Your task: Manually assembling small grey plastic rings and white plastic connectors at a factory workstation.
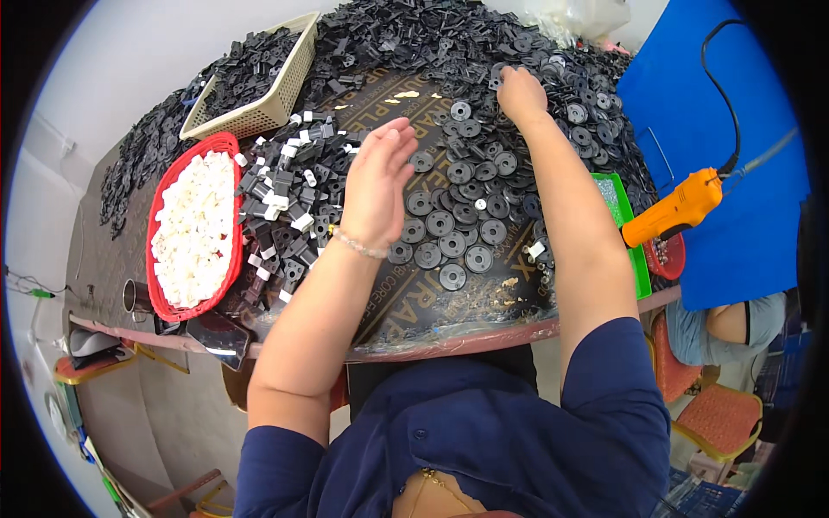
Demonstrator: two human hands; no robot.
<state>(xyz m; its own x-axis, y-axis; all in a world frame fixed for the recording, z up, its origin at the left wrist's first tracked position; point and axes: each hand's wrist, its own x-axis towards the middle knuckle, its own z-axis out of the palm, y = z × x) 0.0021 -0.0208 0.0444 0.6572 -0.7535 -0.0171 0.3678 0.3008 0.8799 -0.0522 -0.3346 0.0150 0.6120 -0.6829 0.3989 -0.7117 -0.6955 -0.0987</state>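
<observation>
Across the whole top of the view runs the table (pixel 406 315), covered by a dark brown sheet with large pale lettering, its near edge wrapped in clear film. Beyond it on the right stands a big blue board (pixel 691 129). A heap of black plastic parts (pixel 406 34) fills the far side of the table. At far left sits a beige lattice basket (pixel 281 99) holding more black parts, and nearer, a red oval basket (pixel 162 216) full of small white pieces (pixel 194 229). Between the red basket and the middle lies a smaller pile of black-and-white clips (pixel 285 198). A green tray (pixel 635 250) sits at the right edge, with an orange power tool (pixel 673 207) hanging above it on a black cord.

The left hand (pixel 380 186) is held open and flat, fingers together and pointing away, raised above the table near the clips; it grips nothing. The right hand (pixel 521 95) reaches far out, fingers curled down among the black round washers (pixel 453 229); whether it has pinched one I cannot tell. Those washers are flat discs with a centre hole, spread from the table's middle out to the right hand.
</observation>
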